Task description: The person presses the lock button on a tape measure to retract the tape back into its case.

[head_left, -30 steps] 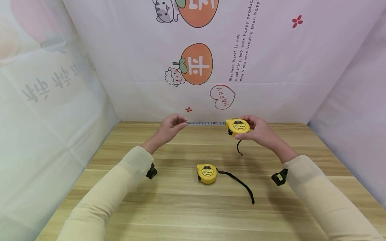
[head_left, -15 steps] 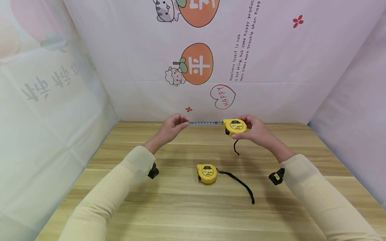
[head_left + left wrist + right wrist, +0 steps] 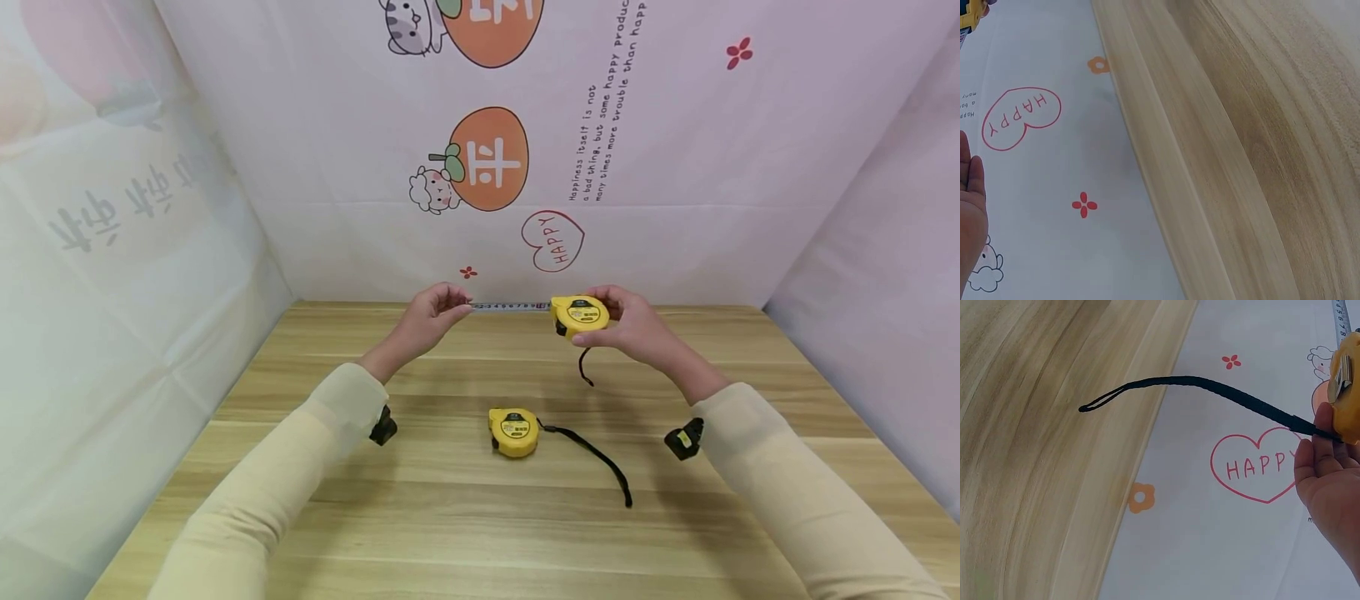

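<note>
In the head view my right hand (image 3: 633, 327) grips a yellow tape measure (image 3: 581, 316), fingers behind its case and thumb at the lower edge. Its short length of pulled-out blade (image 3: 510, 307) runs left to my left hand (image 3: 431, 321), which pinches the end between thumb and fingers. A black wrist strap (image 3: 1210, 387) hangs from the held case in the right wrist view. Only the edge of my left palm (image 3: 971, 212) shows in the left wrist view, its fingertips cut off. Below both hands, a second yellow tape measure (image 3: 514, 433) lies on the table.
The second tape measure's black strap (image 3: 600, 458) trails to the right on the wooden table (image 3: 420, 533). A white printed cloth (image 3: 360, 242) stands behind the table, with more cloth on both sides. Each wrist wears a small black camera (image 3: 684, 438).
My right hand with the tape measure has moved left, towards my left hand. The blade showing between the hands has become shorter. My left hand has shifted slightly right.
</note>
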{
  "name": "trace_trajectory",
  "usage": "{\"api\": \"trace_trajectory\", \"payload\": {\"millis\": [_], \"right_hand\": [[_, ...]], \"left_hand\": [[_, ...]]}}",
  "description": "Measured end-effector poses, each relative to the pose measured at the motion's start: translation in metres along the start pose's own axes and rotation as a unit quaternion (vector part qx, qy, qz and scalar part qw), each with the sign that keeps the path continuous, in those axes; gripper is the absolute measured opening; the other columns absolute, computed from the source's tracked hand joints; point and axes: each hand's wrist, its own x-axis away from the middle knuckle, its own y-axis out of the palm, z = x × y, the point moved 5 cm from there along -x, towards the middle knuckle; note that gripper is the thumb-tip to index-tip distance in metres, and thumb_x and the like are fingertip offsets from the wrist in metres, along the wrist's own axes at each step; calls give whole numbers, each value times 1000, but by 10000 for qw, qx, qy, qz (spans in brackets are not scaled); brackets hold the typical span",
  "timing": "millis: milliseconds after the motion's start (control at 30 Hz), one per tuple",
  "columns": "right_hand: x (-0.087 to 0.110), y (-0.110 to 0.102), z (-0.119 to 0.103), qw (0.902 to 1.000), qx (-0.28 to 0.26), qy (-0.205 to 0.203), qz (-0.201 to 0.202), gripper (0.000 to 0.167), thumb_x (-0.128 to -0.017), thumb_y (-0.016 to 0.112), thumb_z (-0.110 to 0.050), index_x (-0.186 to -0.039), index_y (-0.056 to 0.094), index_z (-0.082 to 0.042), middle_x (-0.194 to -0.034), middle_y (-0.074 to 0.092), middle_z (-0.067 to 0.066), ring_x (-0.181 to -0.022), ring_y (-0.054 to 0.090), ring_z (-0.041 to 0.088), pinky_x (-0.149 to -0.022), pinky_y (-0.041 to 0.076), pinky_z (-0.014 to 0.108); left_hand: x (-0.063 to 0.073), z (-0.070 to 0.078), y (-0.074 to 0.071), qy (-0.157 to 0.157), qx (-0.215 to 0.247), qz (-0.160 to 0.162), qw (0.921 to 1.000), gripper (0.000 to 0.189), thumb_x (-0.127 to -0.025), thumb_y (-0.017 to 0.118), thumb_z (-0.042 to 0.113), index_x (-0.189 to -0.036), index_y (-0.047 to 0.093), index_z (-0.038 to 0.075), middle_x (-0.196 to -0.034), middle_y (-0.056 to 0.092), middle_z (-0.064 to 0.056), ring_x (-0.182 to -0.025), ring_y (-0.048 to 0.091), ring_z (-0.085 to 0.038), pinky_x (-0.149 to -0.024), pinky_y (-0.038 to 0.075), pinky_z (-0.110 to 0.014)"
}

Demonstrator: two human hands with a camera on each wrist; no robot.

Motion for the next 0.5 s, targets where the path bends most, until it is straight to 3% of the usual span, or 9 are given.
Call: {"api": "trace_trajectory", "payload": {"millis": [200,333,500], "right_hand": [[-1,2,-2,10000,55,-56,-15,72,-77,85,-25,-132,46,1,-124,53,16,-106,54,28,-84,49,24],[-1,3,-4,9999,65,-87,-10,72,-77,85,-25,-131,46,2,-123,53,16,-106,54,28,-83,49,25],[-1,3,-4,9999,40,-95,8,71,-77,85,-24,-130,46,1,-123,54,16,-105,54,28,-82,50,25]], "left_hand": [[0,1,2,-93,144,-62,9998,24,-98,59,6,-113,57,-11,-99,61,-12,-92,58,-27,-83,50,-41],[0,3,3,-110,131,-61,9998,21,-98,59,7,-112,58,-8,-100,61,-11,-91,58,-23,-82,50,-36],[-1,4,4,-72,101,-49,9999,19,-98,59,7,-112,59,-5,-99,61,-12,-95,57,-34,-80,49,-29]]}}
